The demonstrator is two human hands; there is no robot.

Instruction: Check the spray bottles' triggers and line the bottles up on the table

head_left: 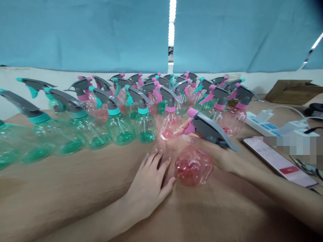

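A pink spray bottle (193,166) with a grey and pink trigger head is tilted just above or on the table, its base toward me. My right hand (199,143) wraps round its neck below the head, with a finger at the pink trigger. Left of the bottle, my left hand (153,178) lies flat on the table, fingers spread, holding nothing. Beyond my hands stands another pink spray bottle (170,122), beside a green spray bottle (145,129) with a turquoise collar.
Several rows of green and pink spray bottles (121,129) fill the back and left of the table. At right lie a phone (280,161), a white power strip (262,122) with plugs and cables, and a cardboard box (295,90). A blue curtain (88,33) hangs behind.
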